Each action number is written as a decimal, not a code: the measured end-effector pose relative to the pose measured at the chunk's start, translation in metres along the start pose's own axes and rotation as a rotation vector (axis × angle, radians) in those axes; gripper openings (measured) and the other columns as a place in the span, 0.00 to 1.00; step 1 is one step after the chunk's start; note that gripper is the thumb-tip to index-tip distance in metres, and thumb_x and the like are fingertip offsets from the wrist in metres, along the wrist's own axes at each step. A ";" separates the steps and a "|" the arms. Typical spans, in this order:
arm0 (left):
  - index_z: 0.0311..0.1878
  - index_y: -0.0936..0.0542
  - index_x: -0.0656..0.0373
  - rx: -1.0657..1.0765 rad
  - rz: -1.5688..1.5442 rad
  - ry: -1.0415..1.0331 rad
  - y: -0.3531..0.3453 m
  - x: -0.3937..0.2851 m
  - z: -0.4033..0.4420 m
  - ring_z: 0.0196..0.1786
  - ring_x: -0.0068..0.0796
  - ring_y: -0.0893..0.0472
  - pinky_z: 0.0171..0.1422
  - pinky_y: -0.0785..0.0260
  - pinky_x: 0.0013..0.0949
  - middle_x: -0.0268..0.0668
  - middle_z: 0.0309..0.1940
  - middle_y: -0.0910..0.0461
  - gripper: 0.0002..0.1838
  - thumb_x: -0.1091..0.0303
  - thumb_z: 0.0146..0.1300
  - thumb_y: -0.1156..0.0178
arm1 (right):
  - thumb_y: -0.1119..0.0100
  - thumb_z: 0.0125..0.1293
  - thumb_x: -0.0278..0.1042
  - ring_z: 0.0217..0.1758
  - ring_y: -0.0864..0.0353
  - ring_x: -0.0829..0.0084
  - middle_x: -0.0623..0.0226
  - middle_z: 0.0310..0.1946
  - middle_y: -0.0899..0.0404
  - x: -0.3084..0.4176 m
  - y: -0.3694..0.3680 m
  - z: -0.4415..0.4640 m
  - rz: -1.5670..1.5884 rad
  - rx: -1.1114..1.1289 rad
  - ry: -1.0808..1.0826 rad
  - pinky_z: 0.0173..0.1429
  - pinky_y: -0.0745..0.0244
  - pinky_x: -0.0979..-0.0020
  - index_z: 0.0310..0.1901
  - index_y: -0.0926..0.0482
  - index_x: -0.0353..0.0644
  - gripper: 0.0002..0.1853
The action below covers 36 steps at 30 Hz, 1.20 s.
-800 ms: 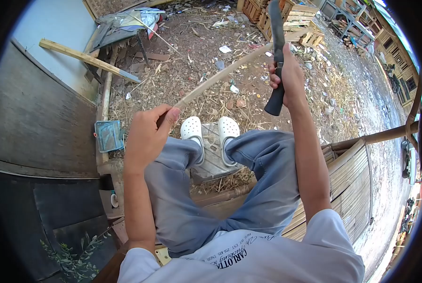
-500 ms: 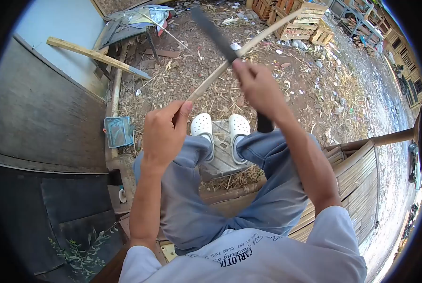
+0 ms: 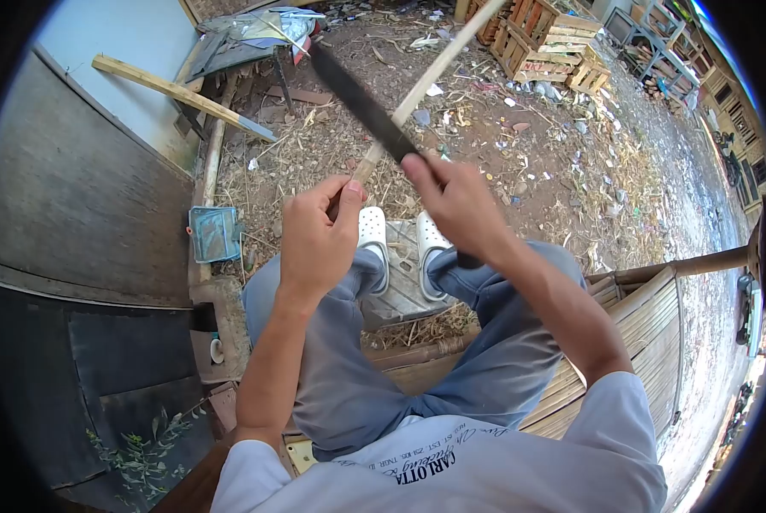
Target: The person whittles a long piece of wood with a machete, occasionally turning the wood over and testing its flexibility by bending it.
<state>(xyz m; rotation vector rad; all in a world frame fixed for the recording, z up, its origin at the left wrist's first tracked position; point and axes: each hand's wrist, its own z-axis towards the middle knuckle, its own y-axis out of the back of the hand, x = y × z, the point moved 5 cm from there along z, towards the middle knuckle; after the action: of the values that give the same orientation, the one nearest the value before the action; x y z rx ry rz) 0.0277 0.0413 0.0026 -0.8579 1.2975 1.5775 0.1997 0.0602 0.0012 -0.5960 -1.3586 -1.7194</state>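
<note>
A pale bamboo strip (image 3: 440, 68) slants up and away from my left hand (image 3: 321, 235), whose thumb and fingers pinch its near end. My right hand (image 3: 460, 203) is wrapped around the handle of a machete (image 3: 354, 101). The dark blade crosses over the strip a little beyond my left hand and points to the upper left. Blade and strip seem to touch where they cross, though the exact contact is hard to see. The handle's butt (image 3: 468, 259) shows below my right hand, over my knee.
My white clogs (image 3: 372, 229) rest on a worn slab (image 3: 400, 295). Ahead lies littered ground with wooden crates (image 3: 537, 51) at upper right. A blue basket (image 3: 215, 234) and a propped wooden beam (image 3: 177, 94) stand left. Bamboo slats (image 3: 631, 342) are beside my right leg.
My right hand and the machete have moved down and left along the bamboo strip, nearer my left hand. The strip now points more steeply away. My left hand has shifted slightly right.
</note>
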 end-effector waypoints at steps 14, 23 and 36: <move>0.35 0.19 0.68 0.055 0.090 -0.004 -0.004 -0.005 -0.009 0.20 0.10 0.38 0.22 0.51 0.24 0.24 0.15 0.33 0.12 0.69 0.68 0.47 | 0.52 0.72 0.49 0.17 0.29 0.70 0.57 0.15 0.28 -0.009 0.027 0.031 0.021 -0.064 -0.198 0.24 0.36 0.65 0.37 0.20 0.33 0.23; 0.34 0.19 0.67 0.074 0.023 -0.005 -0.008 -0.006 -0.010 0.22 0.10 0.38 0.23 0.51 0.24 0.25 0.17 0.31 0.13 0.68 0.68 0.47 | 0.52 0.72 0.49 0.17 0.30 0.68 0.59 0.14 0.29 -0.005 0.023 0.021 0.012 -0.135 -0.184 0.24 0.37 0.63 0.34 0.20 0.32 0.24; 0.28 0.23 0.67 -0.007 0.127 -0.078 -0.007 -0.006 -0.008 0.17 0.17 0.42 0.21 0.52 0.32 0.32 0.11 0.38 0.16 0.65 0.69 0.46 | 0.49 0.70 0.49 0.20 0.27 0.55 0.50 0.18 0.24 0.004 0.003 0.003 -0.059 0.088 -0.015 0.29 0.33 0.59 0.35 0.19 0.33 0.23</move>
<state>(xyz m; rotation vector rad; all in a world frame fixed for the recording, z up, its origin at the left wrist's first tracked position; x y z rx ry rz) 0.0363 0.0327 0.0036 -0.7234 1.3128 1.6983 0.1996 0.0613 0.0073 -0.5253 -1.4677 -1.6954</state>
